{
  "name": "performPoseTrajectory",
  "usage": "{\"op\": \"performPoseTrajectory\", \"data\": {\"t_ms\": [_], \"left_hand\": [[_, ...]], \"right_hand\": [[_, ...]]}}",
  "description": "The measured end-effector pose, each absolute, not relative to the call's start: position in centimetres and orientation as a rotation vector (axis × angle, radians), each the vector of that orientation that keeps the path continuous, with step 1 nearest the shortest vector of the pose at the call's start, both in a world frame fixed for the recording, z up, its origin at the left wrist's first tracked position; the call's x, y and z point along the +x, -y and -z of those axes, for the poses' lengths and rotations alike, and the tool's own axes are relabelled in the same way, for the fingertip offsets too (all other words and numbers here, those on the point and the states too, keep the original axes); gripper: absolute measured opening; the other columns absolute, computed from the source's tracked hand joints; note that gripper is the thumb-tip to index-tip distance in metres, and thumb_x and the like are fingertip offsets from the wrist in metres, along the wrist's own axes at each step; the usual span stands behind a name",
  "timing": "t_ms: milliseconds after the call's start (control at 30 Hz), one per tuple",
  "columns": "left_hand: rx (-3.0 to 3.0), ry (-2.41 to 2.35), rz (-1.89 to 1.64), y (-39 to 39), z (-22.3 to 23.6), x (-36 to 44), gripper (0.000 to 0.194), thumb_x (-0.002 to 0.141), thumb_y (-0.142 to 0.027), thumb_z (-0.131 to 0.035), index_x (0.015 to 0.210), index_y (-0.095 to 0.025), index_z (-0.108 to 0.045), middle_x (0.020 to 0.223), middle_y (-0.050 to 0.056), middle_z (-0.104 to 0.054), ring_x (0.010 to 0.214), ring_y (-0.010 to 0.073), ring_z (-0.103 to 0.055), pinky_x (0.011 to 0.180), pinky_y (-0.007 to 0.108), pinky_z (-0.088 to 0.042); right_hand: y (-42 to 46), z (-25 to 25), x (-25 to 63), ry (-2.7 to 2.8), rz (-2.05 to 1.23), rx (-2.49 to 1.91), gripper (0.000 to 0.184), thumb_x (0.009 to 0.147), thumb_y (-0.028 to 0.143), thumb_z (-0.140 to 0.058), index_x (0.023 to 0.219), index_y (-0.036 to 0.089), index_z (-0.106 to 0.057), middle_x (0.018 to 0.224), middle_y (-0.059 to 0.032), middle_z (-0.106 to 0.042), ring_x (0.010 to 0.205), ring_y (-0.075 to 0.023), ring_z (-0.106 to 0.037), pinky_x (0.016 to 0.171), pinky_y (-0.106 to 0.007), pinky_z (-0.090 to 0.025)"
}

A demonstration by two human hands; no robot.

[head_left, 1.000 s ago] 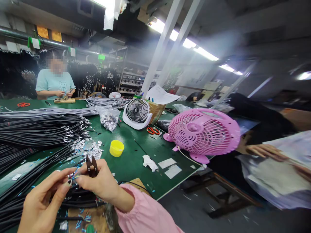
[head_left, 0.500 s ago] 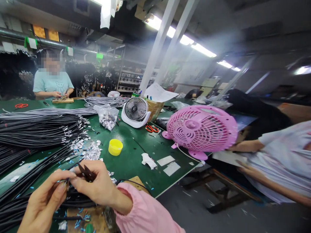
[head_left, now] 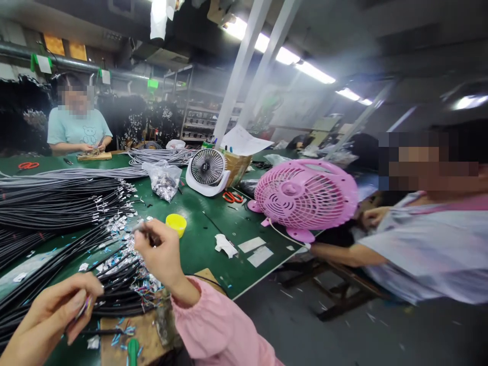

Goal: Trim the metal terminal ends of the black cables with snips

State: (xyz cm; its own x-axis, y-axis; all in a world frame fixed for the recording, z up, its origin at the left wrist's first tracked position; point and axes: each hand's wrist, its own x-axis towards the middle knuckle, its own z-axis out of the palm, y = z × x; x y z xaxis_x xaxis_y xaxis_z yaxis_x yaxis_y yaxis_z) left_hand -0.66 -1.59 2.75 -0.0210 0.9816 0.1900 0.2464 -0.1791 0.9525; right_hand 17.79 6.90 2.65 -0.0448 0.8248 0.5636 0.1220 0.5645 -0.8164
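My left hand (head_left: 57,315), at the lower left, is closed in a pinch on a cable end (head_left: 83,308); a little silver and purple shows between the fingers. My right hand (head_left: 162,251) is raised over the scraps, closed around small dark snips (head_left: 151,237) that are partly hidden by the fingers. Beneath and between the hands lie black cables (head_left: 122,300) with coloured wire ends. Beyond them spreads a heap of silver foil scraps (head_left: 124,223) with bits of blue tubing. A wooden board (head_left: 148,335) with a green-handled tool (head_left: 133,351) lies below.
A yellow cup (head_left: 176,224) stands just past my right hand. Behind it are a bag of small parts (head_left: 163,180), a white fan (head_left: 208,170) and red-handled scissors (head_left: 232,196). A pink fan (head_left: 305,201) stands at the table edge. Co-workers sit across and at right.
My right hand has moved away from my left, up and forward over the foil scraps, with the snips. My left hand has shifted slightly down-left. The co-worker at right has leaned into view.
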Motion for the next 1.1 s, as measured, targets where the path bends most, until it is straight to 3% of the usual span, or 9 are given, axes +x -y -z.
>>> {"op": "performPoseTrajectory", "data": {"t_ms": [100,200,233,333,467,733,867,1000,1100], "left_hand": [[1.941,-1.645,-1.215,-0.1,-1.7,-1.9,0.052,0.093,-0.068,-0.049,0.09,-0.028,-0.082,0.058,0.0,-0.073,0.047,0.0174,-0.071,0.047,0.023,-0.057],[2.068,-1.857,-1.28,-2.2,-1.0,-3.8,0.032,0.075,-0.058,-0.064,0.078,-0.03,-0.08,0.069,0.0,-0.077,0.054,0.0193,-0.072,0.054,0.025,-0.058],[2.102,-1.924,-1.288,-2.7,-0.8,-4.6,0.03,0.076,-0.057,-0.066,0.08,-0.031,-0.08,0.077,0.0,-0.078,0.067,0.0224,-0.076,0.062,0.027,-0.06],[2.193,-2.055,-1.301,-3.5,-0.3,-7.1,0.027,0.077,-0.054,-0.063,0.069,-0.031,-0.073,0.064,-0.002,-0.066,0.061,0.0229,-0.067,0.056,0.028,-0.052],[2.259,-2.129,-1.271,-3.2,-0.2,-8.9,0.029,0.083,-0.051,-0.06,0.064,-0.03,-0.066,0.058,-0.005,-0.064,0.052,0.0186,-0.062,0.051,0.023,-0.041],[2.107,-2.095,-1.358,-4.0,-3.1,-7.5,0.033,0.083,-0.056,-0.058,0.087,-0.032,-0.079,0.057,-0.012,-0.074,0.046,0.0126,-0.068,0.048,0.017,-0.045],[2.072,-1.863,-1.341,-5.6,-5.3,-4.5,0.049,0.076,-0.071,-0.064,0.089,-0.029,-0.085,0.073,-0.005,-0.084,0.058,0.0163,-0.075,0.057,0.022,-0.056],[2.015,-1.671,-1.406,-6.1,-6.3,-1.8,0.064,0.074,-0.085,-0.059,0.075,-0.025,-0.081,0.088,0.007,-0.087,0.079,0.0232,-0.082,0.07,0.027,-0.064],[1.937,-1.65,-1.502,-5.1,-5.7,-1.1,0.06,0.077,-0.083,-0.061,0.075,-0.025,-0.079,0.081,0.008,-0.085,0.071,0.0221,-0.081,0.064,0.026,-0.065]], "right_hand": [[-7.7,-3.5,17.8,1.344,-0.848,-0.867,0.029,0.093,0.041,-0.058,0.078,0.019,-0.069,0.06,0.0021,-0.057,0.054,-0.0133,-0.05,0.052,-0.025,-0.041],[-7.9,-3.5,17.5,1.347,-0.915,-0.786,0.045,0.098,0.055,-0.051,0.07,0.02,-0.06,0.059,0.0025,-0.053,0.052,-0.0113,-0.044,0.049,-0.024,-0.034],[-7.8,-3.4,17.4,1.368,-0.922,-0.768,0.049,0.099,0.058,-0.05,0.068,0.021,-0.058,0.059,0.0023,-0.053,0.052,-0.0109,-0.043,0.048,-0.024,-0.033],[-7.6,-3.2,17.4,1.439,-0.923,-0.775,0.052,0.101,0.062,-0.048,0.07,0.021,-0.057,0.06,0.0025,-0.053,0.051,-0.0105,-0.041,0.048,-0.024,-0.031],[-7.4,-3.3,17.5,1.535,-0.85,-0.834,0.051,0.105,0.055,-0.047,0.066,0.022,-0.055,0.059,0.0026,-0.054,0.054,-0.012,-0.046,0.054,-0.025,-0.035],[-6.6,-3.2,17.0,1.765,-0.756,-0.878,0.039,0.101,0.027,-0.056,0.063,0.021,-0.053,0.062,0.004,-0.052,0.061,-0.013,-0.05,0.058,-0.026,-0.035],[-6.6,-3.1,17.0,1.789,-0.725,-0.871,0.042,0.102,0.03,-0.058,0.061,0.022,-0.051,0.06,0.0048,-0.05,0.059,-0.013,-0.047,0.056,-0.026,-0.034],[-6.7,-2.9,17.1,1.778,-0.687,-0.866,0.042,0.102,0.031,-0.059,0.061,0.021,-0.055,0.06,0.0041,-0.053,0.058,-0.0131,-0.046,0.055,-0.025,-0.034],[-6.7,-2.7,17.1,1.742,-0.675,-0.837,0.026,0.096,0.026,-0.065,0.071,0.02,-0.068,0.066,0.0015,-0.064,0.061,-0.0139,-0.053,0.058,-0.024,-0.042]]}}
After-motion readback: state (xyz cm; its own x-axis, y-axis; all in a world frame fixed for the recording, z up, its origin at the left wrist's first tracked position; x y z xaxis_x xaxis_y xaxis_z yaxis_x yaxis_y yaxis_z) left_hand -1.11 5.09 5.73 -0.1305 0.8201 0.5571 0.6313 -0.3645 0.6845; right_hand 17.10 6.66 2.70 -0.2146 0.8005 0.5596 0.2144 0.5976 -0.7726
